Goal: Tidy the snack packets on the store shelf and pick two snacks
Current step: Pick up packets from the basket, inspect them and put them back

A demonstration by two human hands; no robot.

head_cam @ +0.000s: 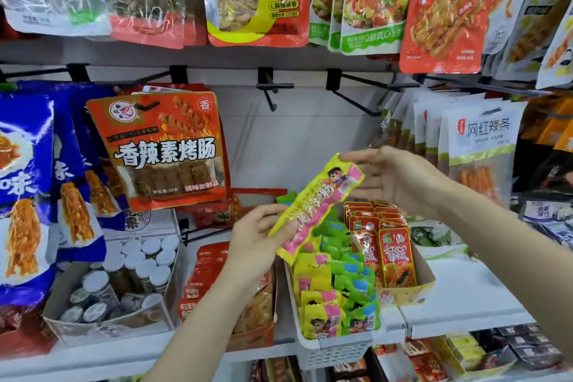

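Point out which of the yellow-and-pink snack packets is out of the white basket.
The long yellow-and-pink packet held up between the left hand and right hand. The other packets of that kind sit upright in the white basket.

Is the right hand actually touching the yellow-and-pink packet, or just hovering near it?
Touching. In the head view, the right hand's fingertips pinch the yellow-and-pink packet's top corner, while the left hand grips its lower half.
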